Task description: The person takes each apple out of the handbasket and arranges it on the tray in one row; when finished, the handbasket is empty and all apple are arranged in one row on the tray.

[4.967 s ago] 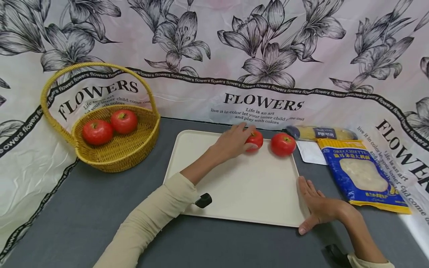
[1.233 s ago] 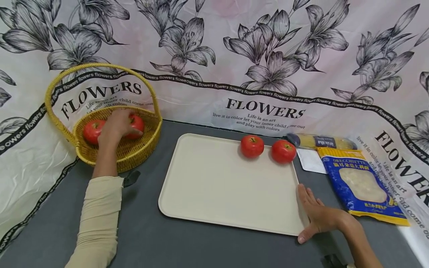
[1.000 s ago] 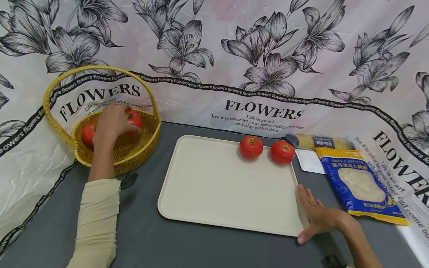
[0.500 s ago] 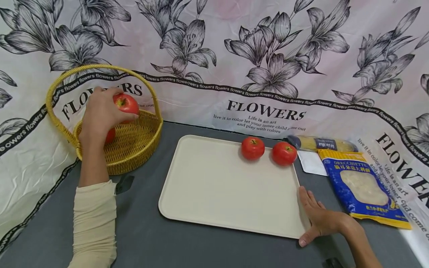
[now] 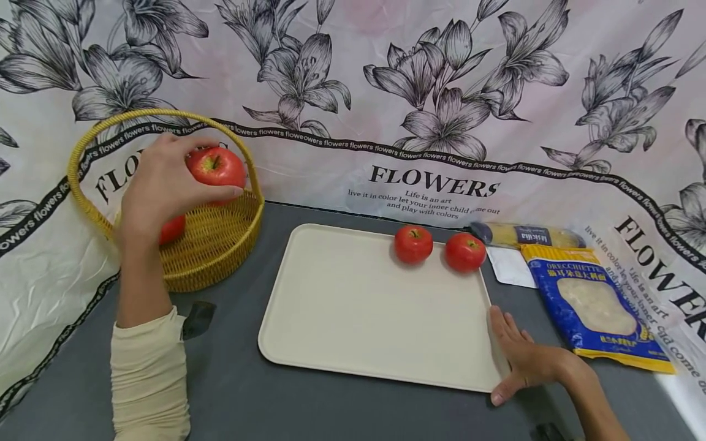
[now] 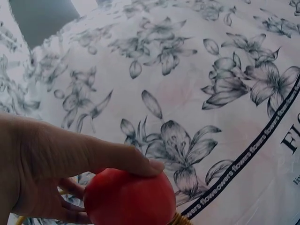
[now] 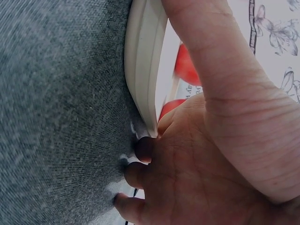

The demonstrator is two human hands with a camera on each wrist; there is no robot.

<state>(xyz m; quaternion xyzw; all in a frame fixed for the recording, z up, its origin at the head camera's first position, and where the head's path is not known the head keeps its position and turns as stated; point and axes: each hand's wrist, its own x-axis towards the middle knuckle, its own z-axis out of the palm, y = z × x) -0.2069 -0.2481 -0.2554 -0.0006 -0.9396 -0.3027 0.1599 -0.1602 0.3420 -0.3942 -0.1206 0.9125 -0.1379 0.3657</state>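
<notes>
My left hand (image 5: 160,180) holds a red apple (image 5: 217,166) by its sides, thumb in front, up above the yellow wicker basket (image 5: 220,263) and within the loop of its handle. Another red apple (image 5: 173,229) lies in the basket, partly hidden by the left hand. In the left wrist view the held apple (image 6: 131,199) shows under the thumb. My right hand (image 5: 524,352) rests with straight fingers along the right edge of the cream tray (image 5: 358,318), thumb at its near corner. Two red apples (image 5: 413,244) (image 5: 465,251) sit at the tray's far right.
Right of the tray lies a blue and yellow pasta bag (image 5: 601,306). Behind it are a long pasta packet (image 5: 529,235) and a white card-like piece (image 5: 512,267). A flower-printed sheet (image 5: 309,171) rises behind the grey tabletop (image 5: 231,367).
The left hand went from an apple on the tray to the basket, gripped an apple there and raised it. The right hand has stayed at the tray's edge.
</notes>
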